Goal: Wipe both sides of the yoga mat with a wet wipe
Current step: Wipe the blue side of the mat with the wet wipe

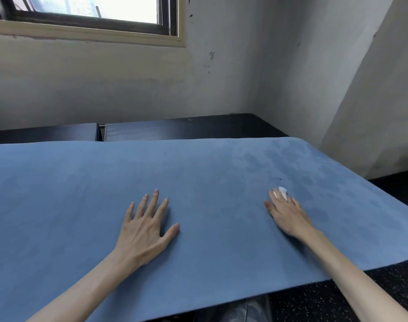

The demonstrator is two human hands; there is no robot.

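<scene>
A blue yoga mat [82, 194] lies flat and fills most of the view. Darker damp patches mark its right part. My left hand [145, 226] rests flat on the mat near the middle, fingers spread and straight. My right hand [287, 214] lies on the mat further right and presses a small white wet wipe [282, 191] under its fingers. Only a corner of the wipe shows past the fingertips.
Black padded blocks [186, 130] sit behind the mat against a pale wall [128, 89]. A window [93, 15] is at the upper left. Dark speckled floor [384, 282] shows at the lower right, beyond the mat's near edge.
</scene>
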